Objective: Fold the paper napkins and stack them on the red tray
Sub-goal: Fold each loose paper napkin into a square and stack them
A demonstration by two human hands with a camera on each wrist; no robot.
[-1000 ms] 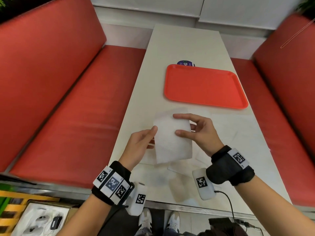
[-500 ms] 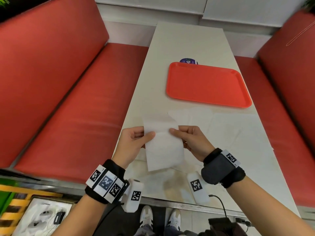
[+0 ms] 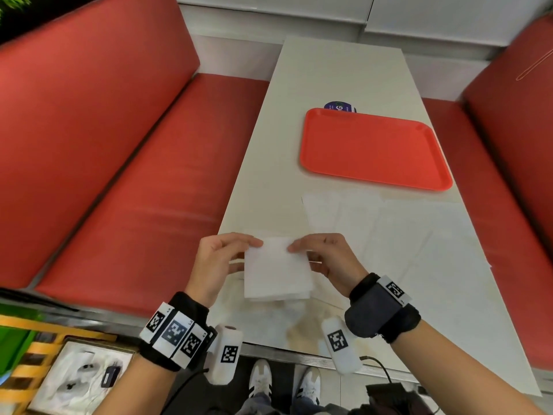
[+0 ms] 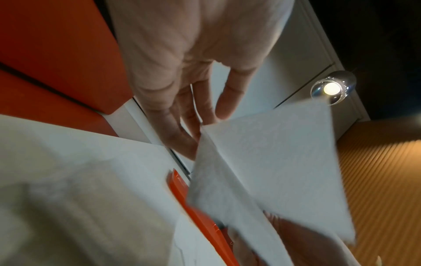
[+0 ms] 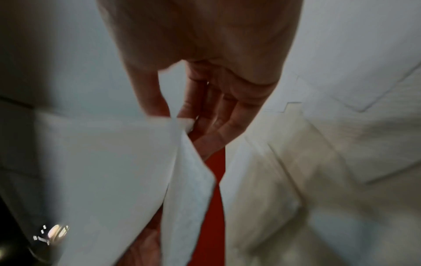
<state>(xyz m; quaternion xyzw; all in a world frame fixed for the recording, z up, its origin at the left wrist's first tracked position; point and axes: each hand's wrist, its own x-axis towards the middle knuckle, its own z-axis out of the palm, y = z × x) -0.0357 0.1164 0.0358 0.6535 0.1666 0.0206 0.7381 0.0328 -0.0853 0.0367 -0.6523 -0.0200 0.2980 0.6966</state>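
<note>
A white paper napkin (image 3: pixel 276 269), folded over, hangs in the air above the near end of the table. My left hand (image 3: pixel 220 259) pinches its upper left corner and my right hand (image 3: pixel 324 256) pinches its upper right corner. The left wrist view shows the napkin (image 4: pixel 268 162) as two layers spreading from my left hand's fingers (image 4: pixel 225 100). In the right wrist view the napkin (image 5: pixel 109 171) is held between thumb and fingers (image 5: pixel 157 100). The red tray (image 3: pixel 374 148) lies bare further up the table, apart from both hands.
Several flat white napkins (image 3: pixel 398 235) are spread on the white table (image 3: pixel 338 67) between the tray and me, mostly to the right. A dark round sticker (image 3: pixel 339 106) peeks from behind the tray. Red bench seats (image 3: pixel 143 175) flank the table.
Both hands have drawn nearer to me with the napkin. The long hanging sheet is now folded to about half its length, its top edge pinched at both corners.
</note>
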